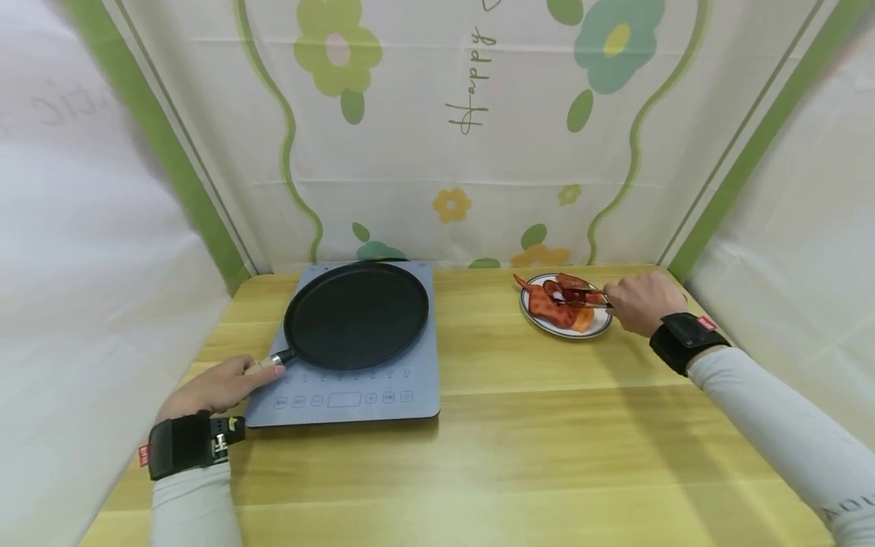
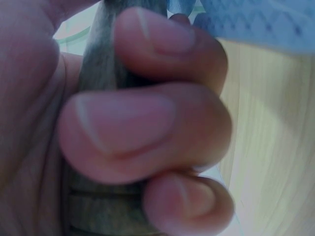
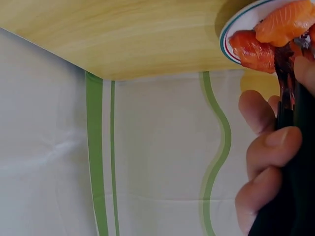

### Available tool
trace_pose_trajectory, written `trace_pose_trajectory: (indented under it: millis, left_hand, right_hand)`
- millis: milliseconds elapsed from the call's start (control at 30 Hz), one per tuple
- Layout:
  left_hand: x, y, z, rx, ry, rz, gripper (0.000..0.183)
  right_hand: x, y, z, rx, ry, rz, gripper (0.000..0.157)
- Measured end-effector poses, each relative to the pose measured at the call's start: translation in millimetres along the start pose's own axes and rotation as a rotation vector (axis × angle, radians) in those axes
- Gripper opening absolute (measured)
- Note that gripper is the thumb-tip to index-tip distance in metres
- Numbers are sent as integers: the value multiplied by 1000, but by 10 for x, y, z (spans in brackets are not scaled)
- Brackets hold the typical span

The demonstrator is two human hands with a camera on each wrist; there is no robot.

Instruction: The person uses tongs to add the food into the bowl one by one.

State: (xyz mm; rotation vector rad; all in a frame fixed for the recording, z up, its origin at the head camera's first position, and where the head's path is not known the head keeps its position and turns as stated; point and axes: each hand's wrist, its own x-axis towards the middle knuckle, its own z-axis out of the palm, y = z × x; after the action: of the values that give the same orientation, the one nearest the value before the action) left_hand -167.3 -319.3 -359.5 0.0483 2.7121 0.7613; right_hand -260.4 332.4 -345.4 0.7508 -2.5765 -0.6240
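My left hand (image 1: 222,382) grips the pale wooden handle (image 1: 263,366) of a flat black frying pan (image 1: 357,315), fingers curled round it in the left wrist view. The pan sits on a grey induction cooktop (image 1: 342,414). On the far right, my right hand (image 1: 645,302) holds a pair of tongs (image 3: 290,128) with dark grips. The tips of the tongs reach in among the food on a white plate (image 1: 601,325) with a dark rim. A large reddish-brown piece (image 1: 549,308) lies there beside an orange, white-striped salmon-like slice (image 3: 285,23). Whether the tongs pinch a piece, I cannot tell.
The wooden table (image 1: 519,456) ends at a white flowered cloth (image 1: 410,152) behind the cooktop and plate. Further white cloth walls (image 1: 89,251) rise at the left and right sides, the right one close to my right arm.
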Motion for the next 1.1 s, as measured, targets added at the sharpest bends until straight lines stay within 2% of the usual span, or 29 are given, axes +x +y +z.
trace_pose_trajectory:
  millis: [100, 200, 433, 767, 1100]
  left_hand:
    - [10, -8, -14, -3, 7, 15, 53]
    - [33, -36, -5, -11, 15, 20, 53]
    - [66, -107, 74, -90, 15, 17, 52]
    - [52, -98, 72, -91, 13, 11, 53]
    - [54, -79, 40, -76, 11, 18, 53]
  right_hand:
    - [-58, -20, 39, -2, 23, -6, 34]
    - [-109, -50, 75, 14, 9, -3, 33]
    - [-160, -94, 55, 54, -9, 27, 30]
    - [-215, -81, 58, 104, 9, 65, 29]
    - [-239, -80, 80, 107, 33, 85, 30]
